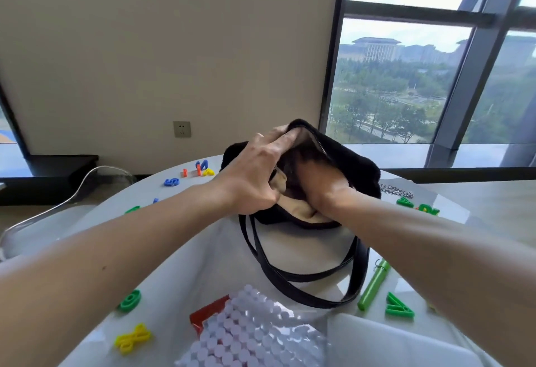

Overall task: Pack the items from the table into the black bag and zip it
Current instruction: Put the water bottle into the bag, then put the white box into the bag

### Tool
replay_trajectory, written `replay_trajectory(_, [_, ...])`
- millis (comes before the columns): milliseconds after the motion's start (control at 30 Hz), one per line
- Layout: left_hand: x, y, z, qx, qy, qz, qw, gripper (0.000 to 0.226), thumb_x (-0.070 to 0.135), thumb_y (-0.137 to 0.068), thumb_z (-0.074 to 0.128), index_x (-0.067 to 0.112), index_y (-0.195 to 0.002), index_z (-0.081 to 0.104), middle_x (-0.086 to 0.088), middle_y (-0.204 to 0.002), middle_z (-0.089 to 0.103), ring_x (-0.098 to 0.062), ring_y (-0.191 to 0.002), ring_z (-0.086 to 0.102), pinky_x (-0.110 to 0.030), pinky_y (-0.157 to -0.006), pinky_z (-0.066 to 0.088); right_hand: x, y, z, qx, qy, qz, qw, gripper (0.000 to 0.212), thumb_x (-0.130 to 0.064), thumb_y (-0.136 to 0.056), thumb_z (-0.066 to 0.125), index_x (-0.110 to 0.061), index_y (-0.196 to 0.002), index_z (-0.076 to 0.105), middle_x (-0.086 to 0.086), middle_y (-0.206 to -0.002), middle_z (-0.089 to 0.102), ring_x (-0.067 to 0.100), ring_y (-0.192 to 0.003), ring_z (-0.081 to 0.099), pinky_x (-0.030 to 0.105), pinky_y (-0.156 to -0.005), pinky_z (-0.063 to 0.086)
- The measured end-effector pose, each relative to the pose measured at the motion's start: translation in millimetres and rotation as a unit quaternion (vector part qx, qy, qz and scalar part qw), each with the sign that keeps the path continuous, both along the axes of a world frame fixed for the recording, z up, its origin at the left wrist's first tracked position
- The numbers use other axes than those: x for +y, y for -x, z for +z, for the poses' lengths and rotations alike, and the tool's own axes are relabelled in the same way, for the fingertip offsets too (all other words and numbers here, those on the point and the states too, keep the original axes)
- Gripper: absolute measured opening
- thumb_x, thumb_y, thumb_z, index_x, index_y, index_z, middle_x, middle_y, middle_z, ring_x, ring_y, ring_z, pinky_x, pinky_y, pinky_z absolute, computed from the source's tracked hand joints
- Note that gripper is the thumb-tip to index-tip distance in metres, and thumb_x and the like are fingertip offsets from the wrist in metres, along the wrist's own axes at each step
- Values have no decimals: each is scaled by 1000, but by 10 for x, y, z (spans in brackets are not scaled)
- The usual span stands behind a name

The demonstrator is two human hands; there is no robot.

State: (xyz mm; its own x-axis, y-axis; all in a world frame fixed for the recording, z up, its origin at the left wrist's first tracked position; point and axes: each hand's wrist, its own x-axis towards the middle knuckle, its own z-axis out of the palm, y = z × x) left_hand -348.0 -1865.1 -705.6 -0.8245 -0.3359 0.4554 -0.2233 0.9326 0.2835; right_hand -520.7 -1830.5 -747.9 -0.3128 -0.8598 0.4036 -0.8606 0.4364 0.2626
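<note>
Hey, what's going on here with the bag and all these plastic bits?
A person is packing a black bag on the table. Their left hand grips its rim to hold it open, while the right hand reaches inside, fingers hidden. The bag is unzipped; a green marker, a yellow plastic X and a bubble-wrap packet lie outside it.

The soft black bag (pixel 353 163) looks like plush, matt cloth with a smooth beige fabric lining (pixel 301 214), while its thin black straps (pixel 290 275) shine like glossy leather or vinyl. The round white table (pixel 179 250) is smooth and reflective — the green tube (pixel 374 284) and yellow X-shaped piece (pixel 132 338) look like hard, smooth plastic.
</note>
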Motion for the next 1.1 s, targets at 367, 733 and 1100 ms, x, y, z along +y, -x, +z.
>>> replay_trajectory(367, [-56,-8,-34,-41,12,-5,999,96,5,-69,54,21,-157,19,8,-160,24,-17,-134,33,-3,-102,17,-364,-63,-126,32,-96,-25,995,59,-34,-102,41,-13,-154,25,16,-160,28,30,-151,21,42,-122,13])
replay_trajectory(733, [-33,-34,-38,-77,35,62,995,93,13,-71,61,19,-156,22,5,-157,28,-22,-125,36,-26,-104,35,456,-235,264,-174,-143,81,971,13,-17,-93,51,-10,-101,60,16,-112,64,37,-106,63,34,-81,51])
replay_trajectory(1100, [184,-158,-146,-173,0,77,982,86,30,-80,71,19,-154,29,2,-153,35,-20,-135,39,-22,-94,34,2066,-611,554,-265,-250,104,925,46,-78,-63,60,-39,-88,61,-17,-89,67,-1,-79,63,30,-73,56])
